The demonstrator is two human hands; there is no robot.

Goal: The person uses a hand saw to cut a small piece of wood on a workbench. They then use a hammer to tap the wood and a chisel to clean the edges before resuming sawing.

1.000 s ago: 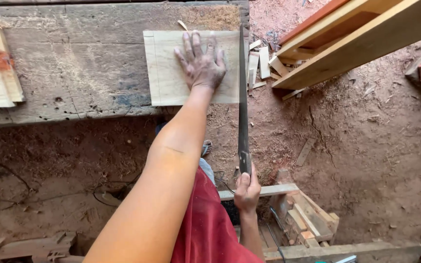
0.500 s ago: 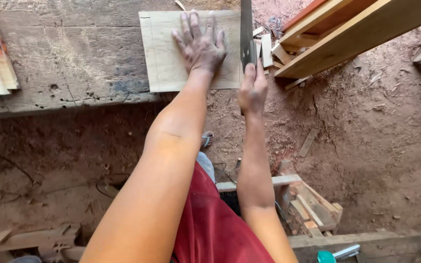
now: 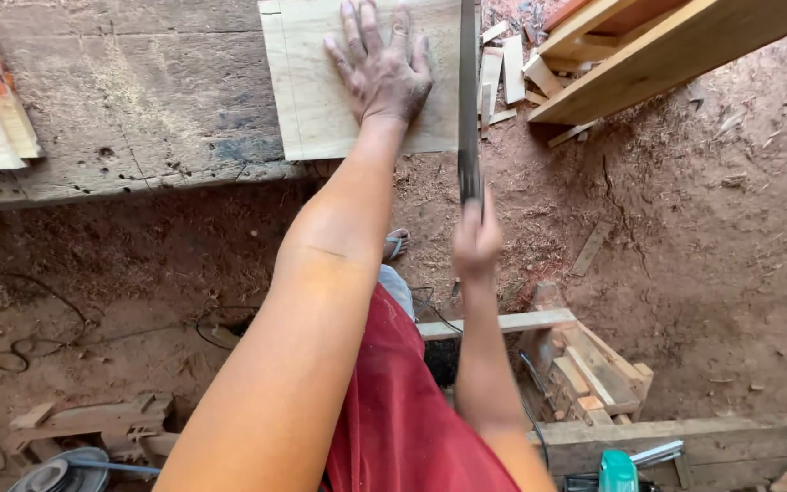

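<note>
While the right hand (image 3: 475, 241) is wrapped in a closed fist around the saw (image 3: 468, 100) handle, close to the body, the blade runs straight away from it, up across the desk (image 3: 138, 100) edge to the right side of the board (image 3: 307, 82). Sawing looks to be the step in hand: a cut along the board's right edge, the blade sitting just beside that edge, though I cannot tell how deep it has gone. Judging by the grip, the next stroke calls for a straight push in line with the blade, with steady downward pressure from the other hand so the board does not shift.

Further out, the left hand (image 3: 383, 68) lies flat on the board with fingers spread, palm pressed down, just left of the blade and close enough that a wandering stroke could catch it. The board itself rests on the desk, beneath that hand, its near edge flush with the desk's edge. Beyond and to the right of the saw, offcuts (image 3: 503, 73) lie on the dirt floor (image 3: 703, 255) beside long planks (image 3: 676, 46).
</note>
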